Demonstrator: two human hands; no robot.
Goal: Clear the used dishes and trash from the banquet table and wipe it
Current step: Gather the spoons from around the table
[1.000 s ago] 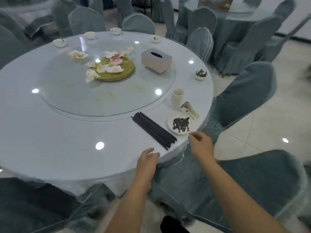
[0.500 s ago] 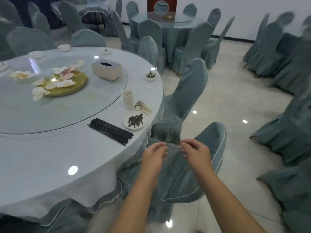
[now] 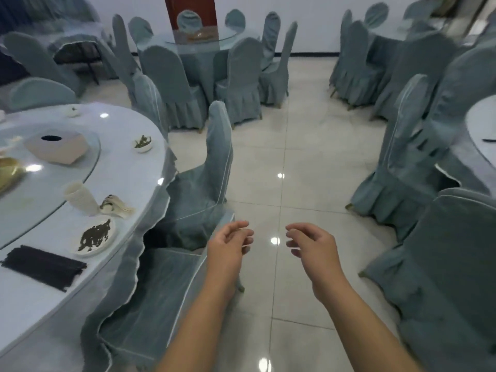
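The round banquet table point(image 3: 134, 181) fills the left edge of the head view. On it lie a bundle of black chopsticks point(image 3: 43, 267), a small white plate with dark scraps point(image 3: 94, 236), a stack of white cups point(image 3: 79, 198), piled spoons point(image 3: 116, 205), a small bowl with greens point(image 3: 143, 143) and a tissue box point(image 3: 57, 147). A gold plate point(image 3: 8, 170) shows at the frame edge. My left hand point(image 3: 229, 245) and my right hand point(image 3: 312, 245) hover over the floor to the right of the table, fingers loosely curled, with nothing plainly visible in them.
Two covered chairs point(image 3: 212, 167) point(image 3: 150, 291) stand against the table's right side, under my left arm. More covered chairs point(image 3: 456, 264) and another table point(image 3: 480, 135) line the right. A tiled aisle point(image 3: 281, 157) runs ahead to further tables.
My view has swung right, away from the table toward the aisle. Both hands left the table edge, came together over the chair, then spread apart over the floor.
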